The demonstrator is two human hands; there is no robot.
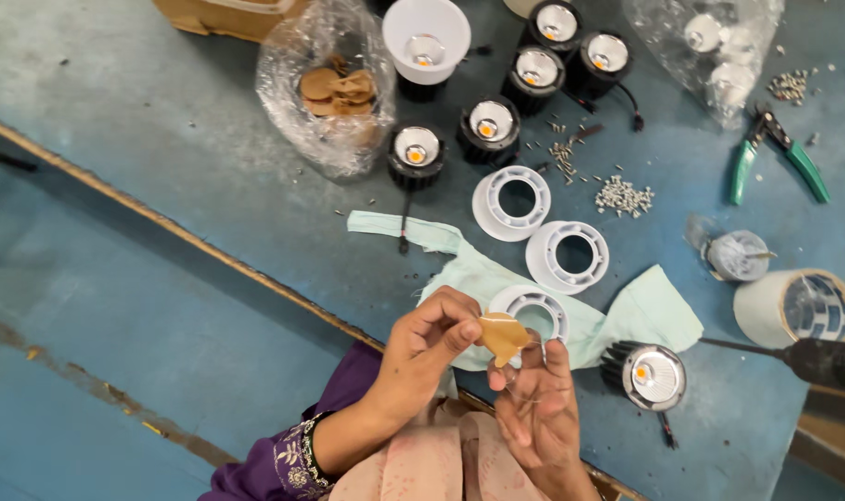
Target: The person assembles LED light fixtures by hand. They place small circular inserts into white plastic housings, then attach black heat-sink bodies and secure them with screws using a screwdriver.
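At the table's (162, 158) near edge, the left hand (422, 348) pinches a tan backing film (502, 336) half peeled from what seems a clear lens pinched in the right hand (534, 408), over a white ring (534, 311), two rings (511, 202) still bare.

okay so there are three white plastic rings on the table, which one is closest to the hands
The white ring lying on the pale green cloth, just above the hands. The other two white rings lie farther up, one mostly and one wholly on the blue table.
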